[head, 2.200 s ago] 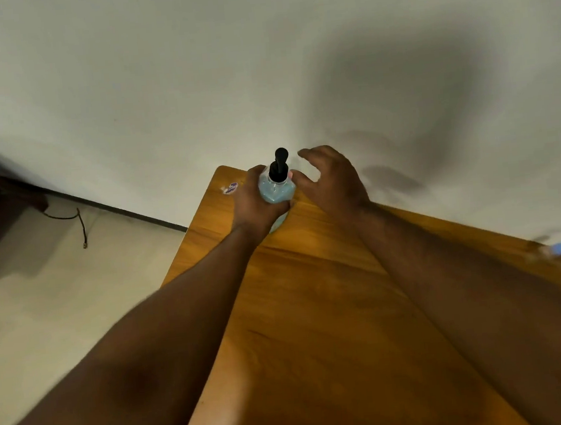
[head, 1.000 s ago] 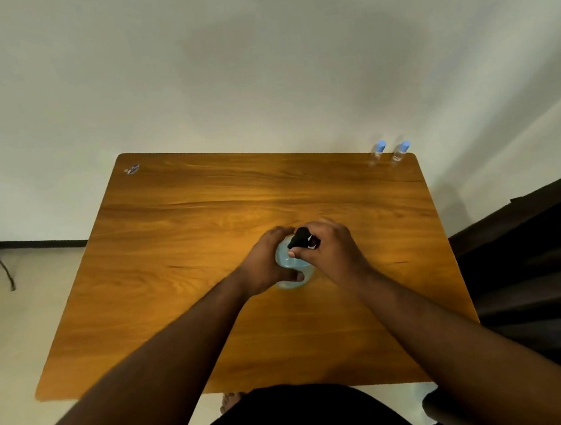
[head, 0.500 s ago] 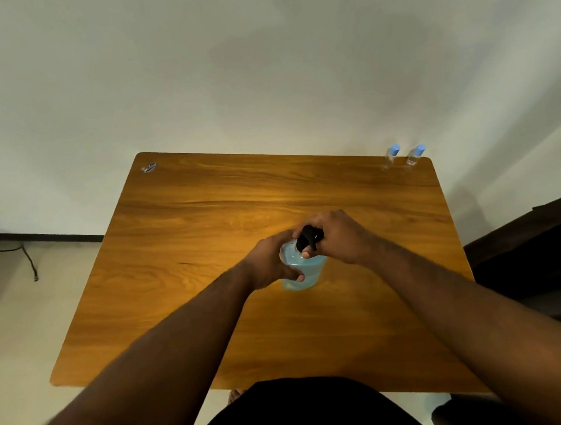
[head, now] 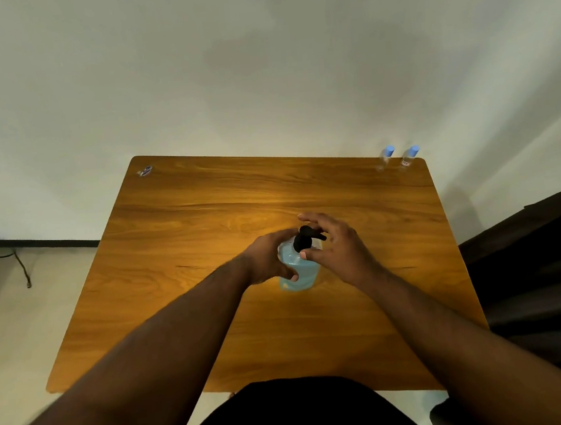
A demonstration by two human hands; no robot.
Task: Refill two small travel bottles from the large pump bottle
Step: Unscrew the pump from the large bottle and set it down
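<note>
Pale plaster wall fills the background behind a warm brown wooden table [head: 181, 263] seen from above, with a dark skirting line and a cable on the floor to the left. At the table's middle stands the large clear pump bottle [head: 298, 272], about full of pale blue liquid, topped by a black pump head [head: 303, 237].

I see my left hand [head: 266, 261] wrapped around the bottle's body, fingers curled on its side. My right hand [head: 335, 244] cups the pump with fingers loosely spread, thumb on the bottle's shoulder; I cannot tell whether it truly grips the pump.

I judge the bottle fairly heavy, stiff plastic, possibly slick; its broad body is the safest hold, with the collar for twisting.

Two small clear travel bottles with light blue caps [head: 397, 158] stand capped, just beside each other, at the far right corner, well apart from the hands. Their contents are too small to make out.
</note>
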